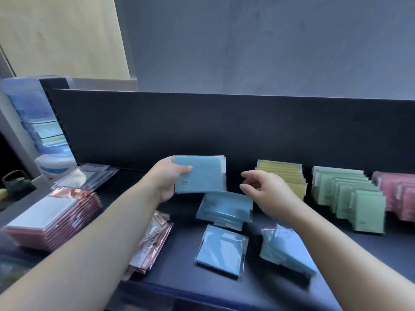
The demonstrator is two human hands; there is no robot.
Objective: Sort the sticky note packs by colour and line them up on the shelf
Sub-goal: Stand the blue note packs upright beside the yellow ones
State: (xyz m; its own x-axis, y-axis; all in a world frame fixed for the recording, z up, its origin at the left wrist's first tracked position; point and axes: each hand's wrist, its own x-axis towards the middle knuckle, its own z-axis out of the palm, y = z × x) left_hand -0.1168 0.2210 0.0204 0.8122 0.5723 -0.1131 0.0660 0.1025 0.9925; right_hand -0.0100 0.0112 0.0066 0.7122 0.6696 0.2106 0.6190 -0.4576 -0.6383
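Stationery shop, dark display shelf (224, 131) w/ rows of wrapped sticky note packs (345, 194) by colour

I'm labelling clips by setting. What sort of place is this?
Probably a stationery shop: rows of wrapped yellow packs, green packs and pink packs stand on a dark display shelf.

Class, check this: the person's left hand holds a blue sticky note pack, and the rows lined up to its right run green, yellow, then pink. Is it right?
The order is wrong. The head view shows the left hand holding the blue plastic-wrapped sticky note pack, and the rows to its right run yellow packs, green packs, pink packs.
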